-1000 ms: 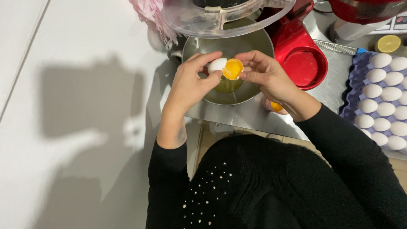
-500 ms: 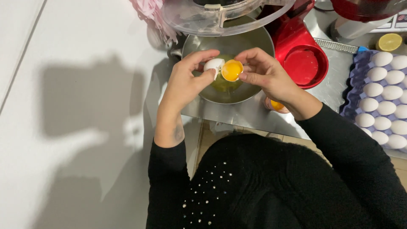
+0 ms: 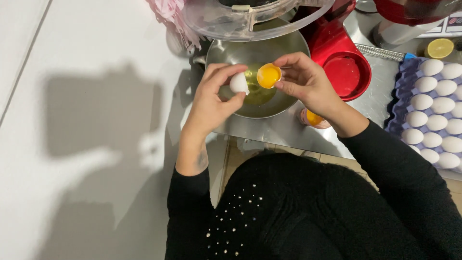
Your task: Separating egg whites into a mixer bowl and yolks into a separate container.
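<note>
Hands [image 3: 216,94] cupping eggshell halves [image 3: 239,83] over bowl [image 3: 284,48]

Black studded top [image 3: 269,207], long black sleeves [image 3: 414,178]

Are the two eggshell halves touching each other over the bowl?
Cannot tell. In the head view, the left hand's white shell half and the right hand's yolk-filled half sit rim to rim over the metal bowl, with no plain gap or contact.

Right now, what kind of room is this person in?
Most likely a kitchen, set up for baking. Both hands hold eggshell halves, one with a yolk, over a metal mixing bowl. A tray of white eggs lies to the right, and a red stand mixer stands behind the bowl.
</note>
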